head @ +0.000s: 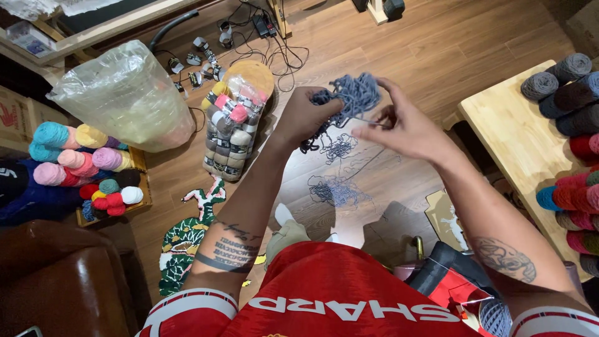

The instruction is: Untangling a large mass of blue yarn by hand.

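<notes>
Left hand (pixel 306 115) grips the tangled blue-grey yarn (pixel 352 97); right hand (pixel 399 128) pinches one strand; best draw it out slowly, keeping loops loose

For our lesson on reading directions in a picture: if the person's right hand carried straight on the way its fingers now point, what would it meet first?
The right hand points left across the picture, toward the tangled blue-grey yarn held by the left hand. It would probably meet that yarn first, already pinching a strand of it, then the left hand's fingers; depth is uncertain.

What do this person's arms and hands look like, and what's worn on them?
Both hands, the left hand and right hand, are bare, without gloves or rings that show. Each forearm carries dark tattoos. Short red sleeves with white bands end above the elbows.
</notes>
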